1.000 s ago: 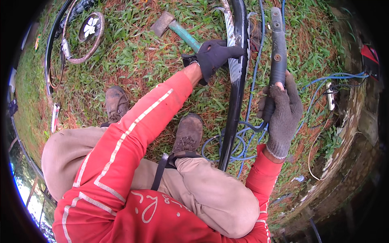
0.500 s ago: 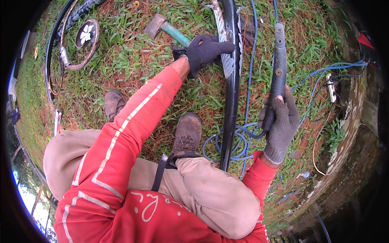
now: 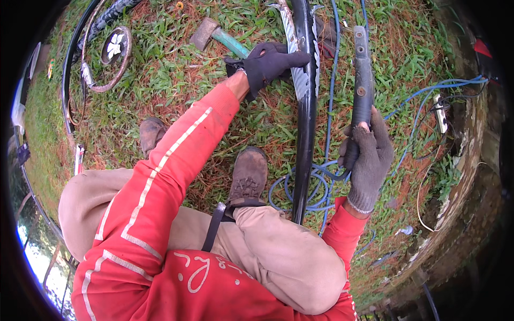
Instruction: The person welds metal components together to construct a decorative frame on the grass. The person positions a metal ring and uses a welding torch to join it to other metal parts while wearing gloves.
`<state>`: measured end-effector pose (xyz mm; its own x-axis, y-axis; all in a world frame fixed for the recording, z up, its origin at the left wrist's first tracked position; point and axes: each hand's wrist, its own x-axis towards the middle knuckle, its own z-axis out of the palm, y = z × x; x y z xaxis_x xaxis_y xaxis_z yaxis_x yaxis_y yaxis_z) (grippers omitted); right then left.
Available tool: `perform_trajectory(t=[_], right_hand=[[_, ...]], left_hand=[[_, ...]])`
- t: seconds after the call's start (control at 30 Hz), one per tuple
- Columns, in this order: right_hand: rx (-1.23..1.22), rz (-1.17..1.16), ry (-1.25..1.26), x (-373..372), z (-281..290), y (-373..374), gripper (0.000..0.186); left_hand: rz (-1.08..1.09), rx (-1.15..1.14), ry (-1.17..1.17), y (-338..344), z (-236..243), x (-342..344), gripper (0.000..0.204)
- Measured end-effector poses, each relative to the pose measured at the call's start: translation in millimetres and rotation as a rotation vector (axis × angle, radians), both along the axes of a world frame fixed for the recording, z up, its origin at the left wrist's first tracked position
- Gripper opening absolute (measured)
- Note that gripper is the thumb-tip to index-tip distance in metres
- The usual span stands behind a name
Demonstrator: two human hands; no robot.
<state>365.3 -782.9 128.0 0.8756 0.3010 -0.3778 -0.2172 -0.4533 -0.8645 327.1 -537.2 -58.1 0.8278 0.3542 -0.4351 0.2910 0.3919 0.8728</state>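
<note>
A thick black cable runs from the top edge down toward my right knee. Along its upper part a torn silvery layer shows. My left hand, in a dark glove, is closed at the cable, one finger lying across it; its other fingertips are partly hidden. My right hand, in a grey-brown knit glove, wraps the taped lower end of a long dark bar-shaped tool with round bolt heads. A dark cord curves from that tool's lower end. The tool points up, apart from the cable on its right.
A green-handled hammer lies on the grass beside my left hand. Blue cord coils near the black cable. At right are a white power strip and a stone edge. A ring-shaped coil sits upper left.
My right hand has moved slightly left with the dark tool, and the tool's top tilts a little further left. My left hand stays at the cable, almost unmoved.
</note>
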Motion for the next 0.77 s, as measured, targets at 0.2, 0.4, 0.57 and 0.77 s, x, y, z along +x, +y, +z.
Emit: perform_trajectory(t=[0.2,0.4,0.57,0.77], right_hand=[[0.012,0.008,0.016,-0.7,-10.3,1.3,0.055],[0.017,0.012,0.044,-3.2,-9.7,7.4,0.056],[0.033,0.001,0.034,-5.4,-9.2,12.5,0.057],[0.091,-0.072,0.081,-4.0,-11.8,-3.0,0.063]], left_hand=[[-0.048,0.031,0.040,-1.3,-1.2,-1.6,0.038],[-0.112,0.029,0.020,5.4,0.7,-4.9,0.037],[-0.015,0.019,0.021,-2.8,-7.5,-4.9,0.039],[-0.015,-0.261,-0.030,2.1,-8.9,-5.4,0.036]])
